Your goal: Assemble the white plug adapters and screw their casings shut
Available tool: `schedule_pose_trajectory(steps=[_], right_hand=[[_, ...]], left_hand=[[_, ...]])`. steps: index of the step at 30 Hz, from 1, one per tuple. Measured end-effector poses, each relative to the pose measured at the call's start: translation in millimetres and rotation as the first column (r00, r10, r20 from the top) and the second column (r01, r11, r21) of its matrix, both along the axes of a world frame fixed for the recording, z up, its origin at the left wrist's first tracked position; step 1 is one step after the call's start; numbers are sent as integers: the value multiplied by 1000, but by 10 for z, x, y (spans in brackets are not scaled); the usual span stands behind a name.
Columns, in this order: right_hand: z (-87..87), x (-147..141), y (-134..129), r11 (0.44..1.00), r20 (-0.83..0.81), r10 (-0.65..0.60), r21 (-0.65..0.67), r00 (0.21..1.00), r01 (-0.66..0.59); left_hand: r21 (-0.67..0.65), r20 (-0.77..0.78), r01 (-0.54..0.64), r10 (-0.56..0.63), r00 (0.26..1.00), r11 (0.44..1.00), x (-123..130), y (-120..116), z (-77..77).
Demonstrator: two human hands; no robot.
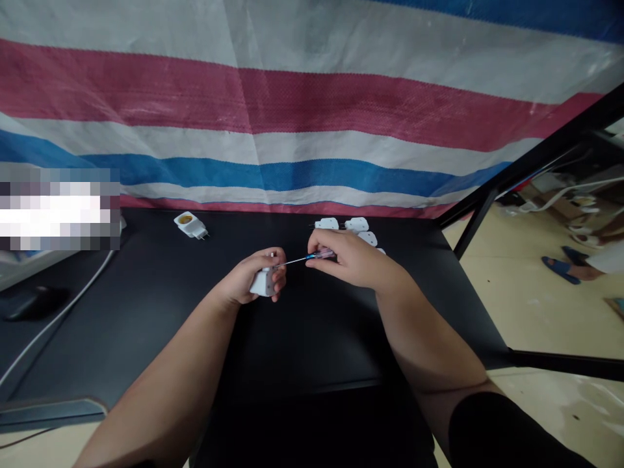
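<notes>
Near the middle of the view, my left hand (pixel 253 273) is closed around a white plug adapter (pixel 263 283). My right hand (pixel 346 257) grips the handle of a thin screwdriver (pixel 316 255), whose metal shaft points left. The shaft's tip reaches the adapter by my left thumb; whether it sits in a screw is too small to tell. Beyond my right hand lie several white adapters (pixel 357 224), partly hidden by that hand. One more white adapter (pixel 191 225), with a yellowish round part and two pins, rests farther left on the black table (pixel 302 331).
A white cable (pixel 73 296) runs over the table's left side, past a black object (pixel 36 302). Striped sheeting (pixel 292 104) hangs behind the table. At the right are a black metal frame (pixel 470 224) and a person's foot in a blue slipper (pixel 560 269).
</notes>
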State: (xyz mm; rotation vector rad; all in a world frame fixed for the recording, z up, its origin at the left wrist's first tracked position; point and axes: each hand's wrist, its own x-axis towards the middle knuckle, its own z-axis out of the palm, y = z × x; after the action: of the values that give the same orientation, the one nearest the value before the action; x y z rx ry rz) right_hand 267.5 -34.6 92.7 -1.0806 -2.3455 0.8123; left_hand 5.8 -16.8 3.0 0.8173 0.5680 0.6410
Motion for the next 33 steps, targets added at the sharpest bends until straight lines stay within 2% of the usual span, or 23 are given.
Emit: schedule_pose_trajectory(steps=[3, 6, 9, 11, 13, 15, 17, 19, 22, 26, 29, 31, 33], right_hand=[[5, -19, -2, 1000, 0, -20, -24, 1000, 20], [-14, -36, 2, 994, 4, -96, -52, 995, 96], [-16, -51, 2, 991, 62, -133, -14, 989, 134], [11, -51, -10, 988, 98, -155, 18, 983, 154], [54, -38, -32, 982, 96, -186, 25, 978, 185], [88, -13, -61, 976, 57, -219, 12, 974, 219], [78, 8, -91, 970, 26, -242, 6, 970, 242], [-2, 14, -123, 970, 20, -242, 3, 970, 242], [-251, -17, -177, 974, 31, -223, -20, 974, 224], [-631, -80, -237, 980, 63, -183, -68, 981, 187], [-795, -97, -239, 988, 36, -126, -80, 991, 129], [-846, -99, -223, 992, 23, -103, -65, 994, 105], [-879, -105, -205, 996, 45, -82, -35, 996, 83]], left_hand=[[17, 7, 2, -2, 1000, 1000, -9, 6, -4], [178, -59, -67, 78, 995, 982, -12, -18, 7], [452, -212, -47, 158, 964, 891, -17, -49, 23], [539, -276, -21, 200, 940, 842, -19, -54, 26], [490, -240, -76, 219, 946, 868, -22, -35, 23], [375, -119, -227, 289, 950, 899, -32, 7, 21], [271, -9, -404, 422, 906, 874, -58, 61, 29], [181, 23, -528, 534, 845, 829, -98, 113, 49], [59, -36, -611, 614, 789, 789, -159, 170, 79], [63, -115, -655, 657, 745, 753, -198, 207, 47], [176, -200, -643, 666, 718, 746, -211, 207, -26], [350, -245, -587, 676, 695, 730, -216, 191, -66], [539, -290, -479, 687, 667, 693, -215, 164, -85]])
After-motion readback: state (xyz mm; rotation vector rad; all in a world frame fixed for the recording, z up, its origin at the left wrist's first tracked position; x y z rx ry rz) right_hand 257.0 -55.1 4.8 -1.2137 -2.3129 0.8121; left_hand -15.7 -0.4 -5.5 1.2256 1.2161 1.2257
